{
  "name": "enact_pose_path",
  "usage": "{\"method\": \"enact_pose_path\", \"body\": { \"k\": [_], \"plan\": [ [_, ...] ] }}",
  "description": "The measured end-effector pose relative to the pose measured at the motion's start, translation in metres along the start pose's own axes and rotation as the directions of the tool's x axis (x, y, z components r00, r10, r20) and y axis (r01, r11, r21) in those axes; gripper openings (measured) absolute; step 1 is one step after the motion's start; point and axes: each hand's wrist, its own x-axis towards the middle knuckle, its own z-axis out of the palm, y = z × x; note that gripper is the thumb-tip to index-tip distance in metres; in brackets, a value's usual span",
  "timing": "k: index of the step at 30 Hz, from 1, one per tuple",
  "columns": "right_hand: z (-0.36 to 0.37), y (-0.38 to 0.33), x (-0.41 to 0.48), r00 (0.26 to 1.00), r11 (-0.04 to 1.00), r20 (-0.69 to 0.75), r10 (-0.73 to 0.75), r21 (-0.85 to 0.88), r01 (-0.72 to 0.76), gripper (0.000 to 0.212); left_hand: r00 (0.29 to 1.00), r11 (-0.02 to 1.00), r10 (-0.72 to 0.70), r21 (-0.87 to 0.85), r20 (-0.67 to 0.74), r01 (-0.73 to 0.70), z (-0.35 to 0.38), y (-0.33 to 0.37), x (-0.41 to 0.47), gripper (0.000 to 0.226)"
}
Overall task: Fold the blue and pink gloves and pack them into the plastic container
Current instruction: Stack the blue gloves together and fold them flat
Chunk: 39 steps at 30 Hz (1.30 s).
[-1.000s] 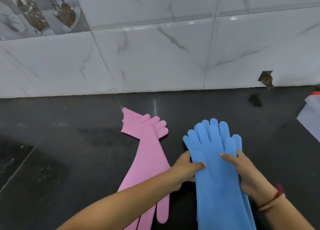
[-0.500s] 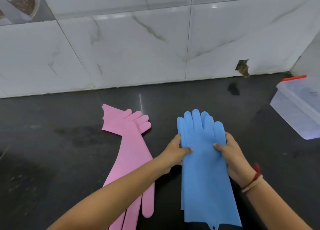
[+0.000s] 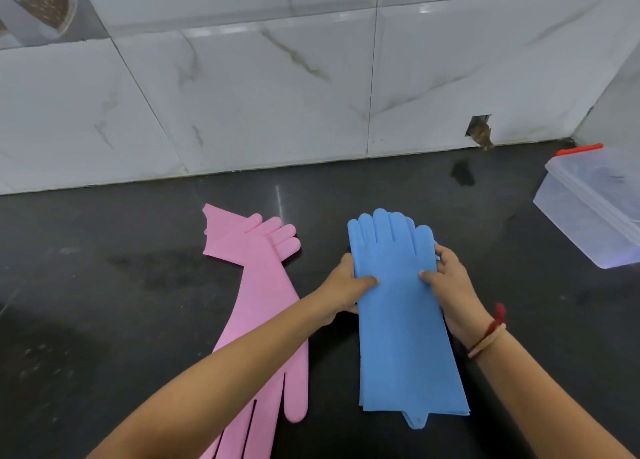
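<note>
Two blue gloves point(image 3: 401, 327) lie stacked one on the other on the dark counter, fingers pointing toward the wall. My left hand point(image 3: 346, 283) grips their left edge just below the fingers, thumb on top. My right hand point(image 3: 446, 282) grips the right edge at the same height. Two pink gloves point(image 3: 263, 285) lie to the left, one stretched toward me with its fingers near the bottom edge, the other crossing its far end with fingers pointing right; my left forearm covers part of them. A clear plastic container point(image 3: 595, 205) with a red clip sits at the right.
The dark stone counter point(image 3: 104, 302) runs back to a white marble-tiled wall point(image 3: 277, 95). A small broken hole point(image 3: 479, 131) shows in the wall near the counter's back right. A side wall closes the corner behind the container.
The view has shifted so the container is fully in sight. Both hands slid up the blue gloves toward the fingers, and the two gloves now lie squared up, their cuffs visible.
</note>
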Motion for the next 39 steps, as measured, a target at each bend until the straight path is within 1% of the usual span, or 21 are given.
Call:
{"method": "enact_pose_path", "body": {
  "k": [4, 7, 11, 13, 16, 18, 21, 23, 24, 26, 28, 29, 31, 32, 33, 34, 35, 36, 37, 38, 39],
  "plan": [
    [0.001, 0.011, -0.004, 0.985, 0.991, -0.123, -0.123, -0.062, 0.116, 0.043, 0.999, 0.994, 0.052, 0.1, -0.002, -0.052, 0.001, -0.002, 0.0, 0.04],
    [-0.001, 0.014, -0.007, 0.972, 0.989, -0.182, -0.147, -0.063, 0.138, 0.041, 0.996, 0.99, 0.089, 0.111, -0.031, -0.085, 0.0, -0.004, 0.0, 0.038],
    [0.001, 0.021, -0.015, 0.943, 0.967, -0.227, -0.244, -0.129, 0.22, 0.044, 0.98, 0.963, 0.185, 0.211, -0.076, -0.165, 0.005, -0.012, 0.001, 0.039],
    [-0.002, 0.025, -0.015, 0.942, 0.967, -0.238, -0.236, -0.158, 0.202, 0.048, 0.977, 0.963, 0.196, 0.207, -0.089, -0.174, 0.006, -0.015, 0.001, 0.041],
    [-0.006, 0.02, -0.011, 0.963, 0.973, -0.212, -0.166, -0.193, 0.125, 0.055, 0.969, 0.959, 0.206, 0.224, -0.137, -0.172, 0.008, -0.016, 0.002, 0.042],
    [-0.008, 0.015, -0.011, 0.972, 0.962, -0.183, -0.149, -0.255, 0.099, 0.062, 0.954, 0.944, 0.234, 0.279, -0.187, -0.177, 0.01, -0.017, 0.001, 0.05],
    [-0.017, 0.011, -0.019, 0.977, 0.917, -0.152, -0.149, -0.39, 0.079, 0.073, 0.929, 0.911, 0.293, 0.36, -0.226, -0.199, 0.013, -0.022, -0.01, 0.079],
    [-0.026, 0.014, -0.029, 0.97, 0.858, -0.127, -0.207, -0.5, 0.118, 0.068, 0.895, 0.847, 0.394, 0.46, -0.211, -0.264, 0.015, -0.031, -0.025, 0.085],
    [-0.03, 0.016, -0.036, 0.96, 0.818, -0.107, -0.258, -0.553, 0.158, 0.063, 0.873, 0.802, 0.449, 0.517, -0.191, -0.299, 0.015, -0.037, -0.033, 0.081],
    [-0.035, 0.024, -0.05, 0.922, 0.709, -0.035, -0.387, -0.651, 0.273, 0.05, 0.847, 0.7, 0.512, 0.64, -0.141, -0.317, 0.014, -0.05, -0.045, 0.063],
    [-0.036, 0.031, -0.064, 0.885, 0.541, 0.099, -0.455, -0.759, 0.363, 0.038, 0.842, 0.615, 0.528, 0.732, -0.105, -0.294, 0.009, -0.06, -0.051, 0.039],
    [-0.036, 0.036, -0.068, 0.876, 0.434, 0.176, -0.449, -0.814, 0.385, 0.033, 0.844, 0.585, 0.53, 0.758, -0.088, -0.288, 0.007, -0.062, -0.053, 0.029],
    [-0.036, 0.042, -0.072, 0.871, 0.251, 0.271, -0.411, -0.884, 0.394, 0.029, 0.846, 0.556, 0.531, 0.776, -0.057, -0.297, 0.007, -0.062, -0.056, 0.023],
    [-0.035, 0.042, -0.074, 0.874, 0.205, 0.289, -0.391, -0.898, 0.389, 0.029, 0.848, 0.556, 0.528, 0.773, -0.047, -0.303, 0.007, -0.061, -0.058, 0.023],
    [-0.035, 0.04, -0.077, 0.877, 0.192, 0.303, -0.374, -0.899, 0.393, 0.03, 0.85, 0.561, 0.524, 0.769, -0.045, -0.306, 0.008, -0.061, -0.059, 0.024],
    [-0.037, 0.037, -0.08, 0.872, 0.202, 0.32, -0.372, -0.889, 0.412, 0.03, 0.849, 0.554, 0.526, 0.777, -0.046, -0.301, 0.008, -0.061, -0.06, 0.024],
    [-0.04, 0.035, -0.084, 0.852, 0.206, 0.344, -0.394, -0.871, 0.447, 0.03, 0.832, 0.513, 0.552, 0.807, -0.048, -0.293, 0.008, -0.061, -0.062, 0.024],
    [-0.045, 0.034, -0.089, 0.817, 0.178, 0.389, -0.426, -0.849, 0.497, 0.03, 0.786, 0.436, 0.617, 0.849, -0.039, -0.3, 0.007, -0.061, -0.066, 0.024],
    [-0.05, 0.034, -0.095, 0.779, 0.123, 0.444, -0.442, -0.83, 0.543, 0.032, 0.714, 0.354, 0.7, 0.87, -0.004, -0.342, 0.006, -0.061, -0.072, 0.024],
    [-0.057, 0.036, -0.101, 0.754, 0.06, 0.51, -0.414, -0.811, 0.582, 0.036, 0.619, 0.28, 0.784, 0.857, 0.055, -0.432, 0.005, -0.06, -0.079, 0.026],
    [-0.063, 0.04, -0.108, 0.738, 0.0, 0.573, -0.357, -0.79, 0.613, 0.041, 0.541, 0.209, 0.829, 0.82, 0.141, -0.534, 0.004, -0.059, -0.084, 0.027]
  ]
}}
